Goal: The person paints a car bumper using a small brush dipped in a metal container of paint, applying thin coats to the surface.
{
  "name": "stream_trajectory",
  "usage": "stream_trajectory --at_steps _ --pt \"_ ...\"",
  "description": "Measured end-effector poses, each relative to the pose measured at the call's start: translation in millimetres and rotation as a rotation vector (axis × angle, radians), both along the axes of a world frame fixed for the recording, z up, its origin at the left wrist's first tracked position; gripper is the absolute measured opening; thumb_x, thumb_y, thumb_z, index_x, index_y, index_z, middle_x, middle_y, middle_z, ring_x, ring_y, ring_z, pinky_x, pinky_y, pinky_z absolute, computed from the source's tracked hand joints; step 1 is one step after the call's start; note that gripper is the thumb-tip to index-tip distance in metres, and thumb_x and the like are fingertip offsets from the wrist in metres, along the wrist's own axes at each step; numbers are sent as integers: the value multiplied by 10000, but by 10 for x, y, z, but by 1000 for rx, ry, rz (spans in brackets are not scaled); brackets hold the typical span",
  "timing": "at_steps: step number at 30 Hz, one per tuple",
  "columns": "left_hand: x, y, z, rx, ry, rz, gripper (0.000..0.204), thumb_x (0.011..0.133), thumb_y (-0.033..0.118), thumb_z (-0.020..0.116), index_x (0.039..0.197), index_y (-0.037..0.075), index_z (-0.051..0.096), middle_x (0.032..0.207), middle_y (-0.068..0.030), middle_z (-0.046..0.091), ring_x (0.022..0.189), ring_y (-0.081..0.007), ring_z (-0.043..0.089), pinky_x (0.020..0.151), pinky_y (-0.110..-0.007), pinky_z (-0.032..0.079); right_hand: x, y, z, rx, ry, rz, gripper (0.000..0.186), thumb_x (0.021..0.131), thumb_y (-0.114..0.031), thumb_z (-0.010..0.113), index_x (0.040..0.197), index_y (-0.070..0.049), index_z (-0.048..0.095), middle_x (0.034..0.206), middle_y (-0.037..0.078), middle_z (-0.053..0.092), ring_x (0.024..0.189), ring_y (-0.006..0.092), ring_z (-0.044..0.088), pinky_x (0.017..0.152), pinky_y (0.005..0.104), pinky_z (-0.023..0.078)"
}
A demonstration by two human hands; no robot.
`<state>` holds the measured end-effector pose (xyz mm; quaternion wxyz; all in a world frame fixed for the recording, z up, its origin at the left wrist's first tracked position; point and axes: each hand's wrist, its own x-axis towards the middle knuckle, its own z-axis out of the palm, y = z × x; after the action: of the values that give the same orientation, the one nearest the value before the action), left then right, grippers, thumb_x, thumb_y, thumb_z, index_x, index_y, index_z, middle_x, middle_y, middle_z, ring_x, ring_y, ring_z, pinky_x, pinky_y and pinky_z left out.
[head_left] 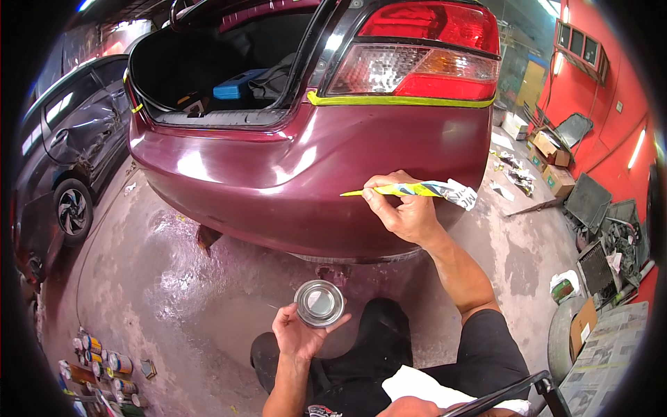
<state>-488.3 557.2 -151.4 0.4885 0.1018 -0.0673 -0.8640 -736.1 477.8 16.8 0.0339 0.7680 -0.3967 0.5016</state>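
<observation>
My left hand (pixel 300 332) cups a small round silver tin (pixel 320 304) from below, thumb and fingers around its sides. The tin is upright and looks open, with something pale inside. In front of the bumper, my right hand (pixel 410 217) pinches a slim stick-like tool (pixel 417 189) with a thin yellow point and a printed yellow, blue and white wrapper flaring at its back end. The point lies over the maroon car bumper (pixel 292 215); whether it touches the paint I cannot tell. Yellow-green masking tape (pixel 403 101) runs beneath the red and clear tail light (pixel 424 52).
The trunk (pixel 194 76) is open, holding a blue box (pixel 237 85). A dark, dented car (pixel 76 132) stands at left. Paint cans (pixel 119 363) are on the floor (pixel 229 326) at lower left. Cardboard boxes (pixel 552 149) and scrap parts line the red wall (pixel 632 90) at right.
</observation>
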Motion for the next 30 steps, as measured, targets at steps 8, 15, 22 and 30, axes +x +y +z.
stream_trajectory --at_steps 8,15,22,30 --pt "-11 7 -5 3 9 9 654 860 313 578 1402 -43 500 1457 -329 480 1361 -570 435 1088 -817 288 25 14 28 8 22 -2 18 903 -66 727 907 -50 721 724 32 666 695 182 582 692 332 447" --pt "-5 6 -9 -2 12 2 655 857 306 580 1404 -46 498 1461 -327 478 1363 -568 435 1090 -813 287 9 -6 13 -9 52 -27 25 906 -72 726 895 -52 715 706 33 661 678 185 572 688 333 437" --pt "1 15 -34 3 13 4 652 856 320 576 1394 -43 512 1457 -322 486 1365 -557 441 1098 -808 283 -23 -39 -94 42 -210 61 51 918 -117 728 939 -71 737 836 21 730 783 175 655 705 319 505" --pt "22 27 -22 10 23 12 649 859 311 579 1401 -39 507 1456 -325 484 1367 -562 435 1097 -810 283 58 19 22 7 -44 -2 66 938 -119 697 882 -88 712 681 -4 642 656 166 594 704 324 455"
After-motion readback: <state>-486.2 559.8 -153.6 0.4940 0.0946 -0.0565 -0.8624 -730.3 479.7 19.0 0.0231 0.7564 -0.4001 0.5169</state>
